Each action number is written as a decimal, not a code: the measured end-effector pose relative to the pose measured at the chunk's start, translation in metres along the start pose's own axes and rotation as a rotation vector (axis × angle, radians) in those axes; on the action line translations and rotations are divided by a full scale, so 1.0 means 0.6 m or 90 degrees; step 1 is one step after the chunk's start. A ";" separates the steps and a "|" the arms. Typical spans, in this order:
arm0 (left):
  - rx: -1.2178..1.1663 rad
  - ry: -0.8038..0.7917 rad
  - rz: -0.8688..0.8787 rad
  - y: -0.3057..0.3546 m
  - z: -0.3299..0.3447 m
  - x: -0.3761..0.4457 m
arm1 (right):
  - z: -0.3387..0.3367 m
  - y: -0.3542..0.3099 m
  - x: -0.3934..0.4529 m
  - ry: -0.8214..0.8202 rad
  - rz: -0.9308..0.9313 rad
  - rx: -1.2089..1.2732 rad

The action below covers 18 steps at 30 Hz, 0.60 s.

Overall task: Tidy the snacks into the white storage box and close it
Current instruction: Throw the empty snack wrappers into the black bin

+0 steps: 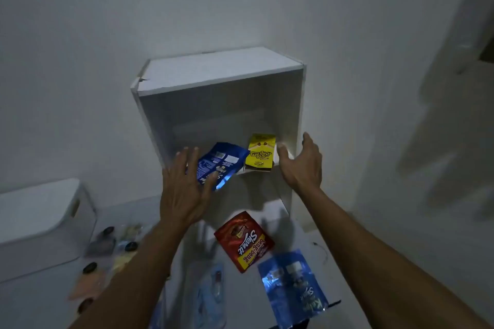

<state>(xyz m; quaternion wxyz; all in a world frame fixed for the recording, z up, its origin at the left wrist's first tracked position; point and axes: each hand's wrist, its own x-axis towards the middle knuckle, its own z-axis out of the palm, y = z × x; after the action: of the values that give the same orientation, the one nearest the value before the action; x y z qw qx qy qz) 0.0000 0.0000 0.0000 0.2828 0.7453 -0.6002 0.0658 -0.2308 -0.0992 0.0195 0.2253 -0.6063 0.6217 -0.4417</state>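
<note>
A blue snack packet (220,161) and a yellow snack packet (260,153) lie on the middle board of a white open shelf unit (222,72). My left hand (184,189) is spread open with its fingers over the blue packet's left edge. To the right of the yellow packet, my right hand (302,163) is open, fingertips close to the packet and thumb raised by the shelf's side wall. A red snack packet (244,242) and another blue packet (292,283) lie on the floor below. The white storage box (40,224) stands at the left with its lid on.
Several small pouches with dark caps (107,243) lie scattered on the floor between the box and my left arm. Clear bluish packets (211,294) lie near the bottom centre. The shelf unit stands against a white wall.
</note>
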 end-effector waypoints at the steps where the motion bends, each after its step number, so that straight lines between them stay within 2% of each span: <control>1: -0.004 -0.020 -0.004 -0.004 0.015 0.006 | 0.015 0.007 0.002 -0.002 0.032 0.014; 6: 0.020 -0.068 0.038 -0.042 0.091 0.026 | 0.103 0.045 0.009 -0.036 0.148 0.028; 12: 0.029 -0.146 0.088 -0.085 0.138 0.055 | 0.197 0.045 0.033 -0.048 0.208 0.121; 18: 0.042 -0.161 0.181 -0.115 0.178 0.071 | 0.249 0.036 0.051 0.058 0.294 0.228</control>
<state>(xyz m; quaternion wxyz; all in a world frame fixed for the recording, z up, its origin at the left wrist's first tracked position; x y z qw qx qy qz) 0.0504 -0.0818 -0.0937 0.1685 0.6641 -0.7278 0.0301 -0.1261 -0.1721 -0.0664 0.3955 -0.3789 0.6648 -0.5080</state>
